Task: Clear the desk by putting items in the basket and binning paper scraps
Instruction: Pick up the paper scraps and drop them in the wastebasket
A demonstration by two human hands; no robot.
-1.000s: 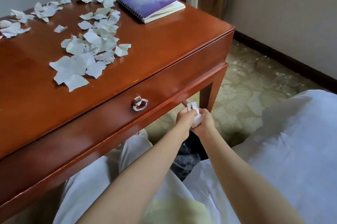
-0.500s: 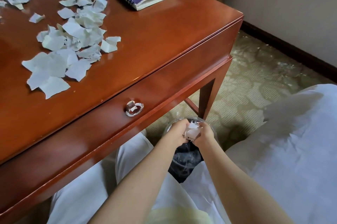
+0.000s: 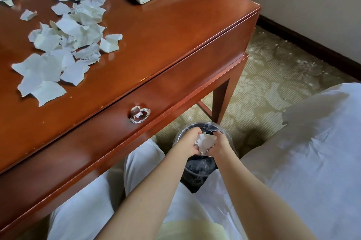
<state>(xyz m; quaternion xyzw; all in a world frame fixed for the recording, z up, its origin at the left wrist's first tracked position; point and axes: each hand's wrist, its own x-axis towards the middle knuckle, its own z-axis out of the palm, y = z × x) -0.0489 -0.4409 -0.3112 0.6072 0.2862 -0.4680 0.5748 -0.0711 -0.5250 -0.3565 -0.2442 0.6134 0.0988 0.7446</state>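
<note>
Though lower than before — left hand [image 3: 188,142], right hand [image 3: 221,144], grip snug round paper scraps [image 3: 205,141] over the bin [image 3: 197,169].

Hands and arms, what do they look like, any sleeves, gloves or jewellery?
Left hand and right hand are ungloved; no rings show. Both forearms are uncovered to the frame's edge, with no sleeve, watch or bracelet in view.
</note>
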